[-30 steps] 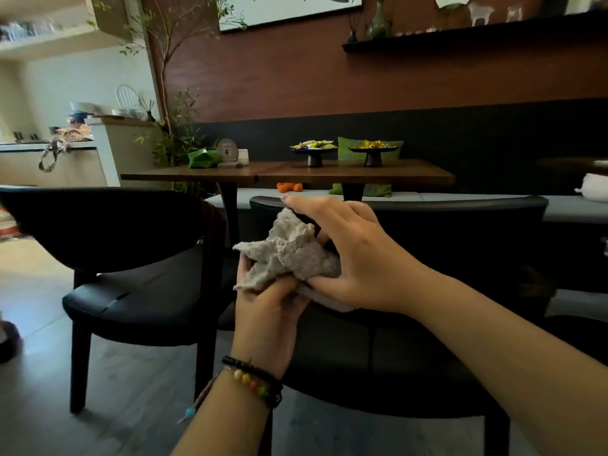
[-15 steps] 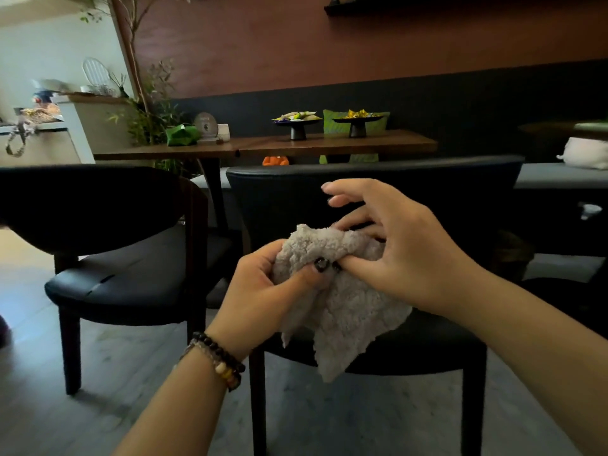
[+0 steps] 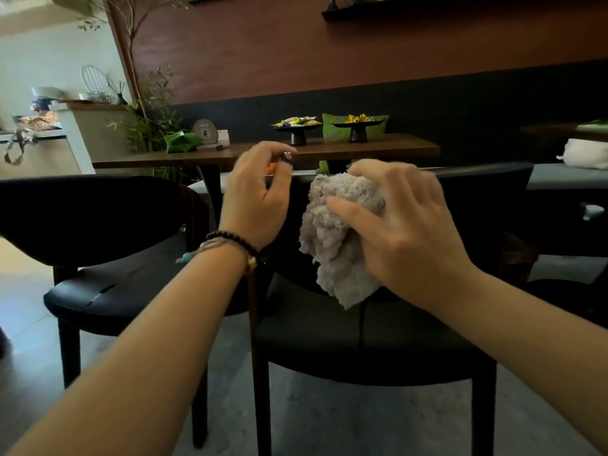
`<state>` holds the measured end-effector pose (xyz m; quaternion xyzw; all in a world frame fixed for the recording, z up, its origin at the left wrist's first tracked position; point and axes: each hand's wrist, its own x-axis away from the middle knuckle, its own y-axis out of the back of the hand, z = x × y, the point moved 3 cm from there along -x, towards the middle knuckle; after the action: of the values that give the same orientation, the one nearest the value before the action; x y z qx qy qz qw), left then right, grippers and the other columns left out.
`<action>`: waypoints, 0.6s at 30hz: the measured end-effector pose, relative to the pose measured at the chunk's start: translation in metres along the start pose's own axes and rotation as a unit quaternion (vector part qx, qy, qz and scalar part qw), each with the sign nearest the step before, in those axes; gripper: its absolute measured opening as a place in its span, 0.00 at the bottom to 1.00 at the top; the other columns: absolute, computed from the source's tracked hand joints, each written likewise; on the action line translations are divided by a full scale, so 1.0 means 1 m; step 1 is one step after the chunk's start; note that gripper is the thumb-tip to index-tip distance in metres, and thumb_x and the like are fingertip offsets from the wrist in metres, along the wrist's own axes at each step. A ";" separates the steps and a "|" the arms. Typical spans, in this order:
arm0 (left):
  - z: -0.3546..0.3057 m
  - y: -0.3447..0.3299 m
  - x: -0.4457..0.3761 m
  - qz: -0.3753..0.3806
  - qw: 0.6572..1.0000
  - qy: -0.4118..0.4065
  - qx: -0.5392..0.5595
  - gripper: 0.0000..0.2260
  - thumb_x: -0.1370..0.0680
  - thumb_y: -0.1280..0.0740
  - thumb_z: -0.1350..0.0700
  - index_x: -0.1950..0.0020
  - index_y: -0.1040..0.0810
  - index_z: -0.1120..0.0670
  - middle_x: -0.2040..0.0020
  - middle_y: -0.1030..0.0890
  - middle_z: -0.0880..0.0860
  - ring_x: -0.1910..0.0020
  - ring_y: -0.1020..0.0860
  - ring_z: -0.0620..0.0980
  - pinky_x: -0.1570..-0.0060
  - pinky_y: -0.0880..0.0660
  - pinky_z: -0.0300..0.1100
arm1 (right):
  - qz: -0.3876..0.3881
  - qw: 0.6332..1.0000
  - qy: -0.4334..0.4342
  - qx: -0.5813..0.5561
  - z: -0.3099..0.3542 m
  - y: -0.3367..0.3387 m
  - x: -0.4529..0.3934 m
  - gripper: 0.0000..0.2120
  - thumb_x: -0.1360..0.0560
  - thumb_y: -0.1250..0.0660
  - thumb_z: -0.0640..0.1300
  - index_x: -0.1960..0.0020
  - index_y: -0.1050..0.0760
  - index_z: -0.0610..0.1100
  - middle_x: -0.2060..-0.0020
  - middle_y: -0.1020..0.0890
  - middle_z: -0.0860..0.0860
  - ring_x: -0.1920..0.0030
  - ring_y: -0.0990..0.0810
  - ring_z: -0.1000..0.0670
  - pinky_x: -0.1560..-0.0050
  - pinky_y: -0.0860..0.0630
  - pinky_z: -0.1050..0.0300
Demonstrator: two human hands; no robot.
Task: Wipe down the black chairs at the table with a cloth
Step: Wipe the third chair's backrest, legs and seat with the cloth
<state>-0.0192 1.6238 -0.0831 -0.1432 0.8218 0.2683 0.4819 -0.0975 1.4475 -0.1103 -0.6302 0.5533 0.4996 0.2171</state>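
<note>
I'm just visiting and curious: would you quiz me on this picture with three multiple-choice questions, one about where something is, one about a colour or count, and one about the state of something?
1. Where is the cloth?
A. Lying on the table
B. Held in the right hand in front of the near chair's backrest
C. On the floor

2. How many footed dishes stand on the wooden table?
A. Two
B. Four
C. None

3. What is the left hand doing?
A. Gripping the cloth
B. Resting flat on the seat
C. Raised with curled fingers, off the cloth

Answers:
1 B, the right hand's fingers are wrapped over the bunched grey cloth.
2 A, one dish and a second stand side by side.
3 C, a gap shows between that hand and the cloth.
</note>
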 end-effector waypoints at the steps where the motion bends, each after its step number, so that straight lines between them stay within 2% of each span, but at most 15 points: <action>1: 0.004 -0.008 -0.003 0.025 1.000 0.009 -0.003 0.09 0.19 0.42 0.56 0.52 0.23 0.49 0.56 0.20 0.48 0.56 0.22 0.47 0.52 0.25 0.44 | -0.016 0.999 0.034 0.035 0.003 -0.003 0.000 0.12 0.21 0.38 0.38 0.40 0.21 0.42 0.38 0.25 0.38 0.37 0.29 0.38 0.42 0.34 0.43; 3: 0.009 -0.018 -0.003 0.019 1.000 0.010 -0.005 0.14 0.19 0.44 0.56 0.60 0.24 0.47 0.63 0.21 0.48 0.61 0.24 0.47 0.52 0.27 0.53 | -0.028 0.990 0.102 0.089 0.008 -0.015 0.008 0.12 0.19 0.39 0.40 0.39 0.22 0.42 0.37 0.25 0.41 0.34 0.30 0.40 0.37 0.37 0.44; 5: 0.013 -0.021 -0.003 -0.014 1.000 -0.001 -0.005 0.15 0.20 0.45 0.57 0.61 0.23 0.48 0.64 0.21 0.49 0.62 0.25 0.48 0.50 0.27 0.55 | 0.010 0.986 0.124 0.113 0.008 -0.030 0.017 0.15 0.19 0.39 0.44 0.36 0.23 0.40 0.38 0.23 0.40 0.33 0.28 0.39 0.33 0.37 0.41; 8: 0.014 -0.023 -0.004 -0.040 0.999 -0.020 -0.002 0.15 0.20 0.46 0.58 0.59 0.21 0.52 0.64 0.23 0.46 0.61 0.26 0.46 0.50 0.27 0.55 | 0.108 0.972 0.146 0.153 -0.002 -0.050 0.029 0.31 0.23 0.39 0.56 0.27 0.34 0.38 0.31 0.31 0.38 0.27 0.38 0.35 0.28 0.50 0.30; 9: 0.013 -0.024 -0.003 -0.043 0.999 -0.023 -0.002 0.16 0.20 0.46 0.58 0.59 0.20 0.53 0.64 0.24 0.45 0.62 0.27 0.45 0.50 0.27 0.54 | 0.115 0.967 0.159 0.164 -0.005 -0.054 0.031 0.33 0.24 0.39 0.57 0.26 0.36 0.38 0.30 0.34 0.38 0.27 0.41 0.34 0.28 0.53 0.29; 11: 0.014 -0.026 -0.001 -0.050 0.999 -0.022 -0.004 0.16 0.20 0.46 0.58 0.58 0.20 0.54 0.64 0.25 0.45 0.62 0.28 0.44 0.50 0.28 0.53 | 0.079 0.971 0.169 0.151 -0.006 -0.058 0.032 0.28 0.21 0.39 0.54 0.27 0.34 0.39 0.31 0.32 0.38 0.27 0.38 0.34 0.28 0.50 0.30; 14: 0.018 -0.029 0.001 -0.065 0.998 -0.027 -0.005 0.16 0.20 0.46 0.58 0.58 0.20 0.54 0.65 0.26 0.43 0.62 0.29 0.42 0.50 0.30 0.48 | 0.003 0.977 0.185 0.105 0.000 -0.060 0.031 0.17 0.20 0.36 0.46 0.34 0.24 0.39 0.37 0.22 0.40 0.30 0.29 0.37 0.28 0.38 0.37; 16: 0.019 -0.031 0.001 -0.080 0.996 -0.032 -0.005 0.17 0.20 0.47 0.57 0.59 0.20 0.54 0.65 0.26 0.43 0.62 0.31 0.40 0.50 0.32 0.46 | -0.005 0.976 0.205 0.079 0.004 -0.065 0.033 0.11 0.20 0.35 0.41 0.39 0.20 0.40 0.40 0.19 0.41 0.32 0.26 0.39 0.29 0.33 0.42; 18: 0.018 -0.033 0.000 -0.095 0.995 -0.032 -0.004 0.19 0.20 0.48 0.55 0.59 0.19 0.55 0.65 0.25 0.45 0.62 0.31 0.39 0.51 0.32 0.45 | 0.022 0.972 0.230 0.037 0.010 -0.072 0.041 0.10 0.19 0.37 0.38 0.42 0.20 0.38 0.41 0.19 0.41 0.33 0.25 0.40 0.29 0.33 0.44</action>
<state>0.0098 1.6076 -0.1006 -0.2138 0.7873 0.2293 0.5310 -0.0405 1.4573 -0.1697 -0.7073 0.6203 0.3250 0.0961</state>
